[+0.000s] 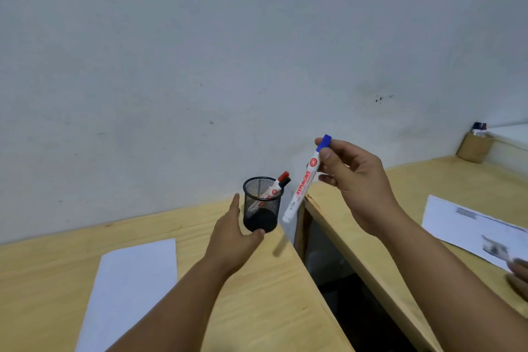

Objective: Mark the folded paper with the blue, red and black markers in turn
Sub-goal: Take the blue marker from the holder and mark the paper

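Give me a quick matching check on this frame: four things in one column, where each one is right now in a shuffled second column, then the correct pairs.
Things:
1. blue marker
2. red marker
3. folded paper
4. left hand

Places:
A. flat on the near-left part of the desk
B. against the base of the black mesh cup
C. standing in the mesh cup, cap up
D. held in the air by the right hand, cap on

Pairs: 1-D, 2-C, 3-A, 4-B
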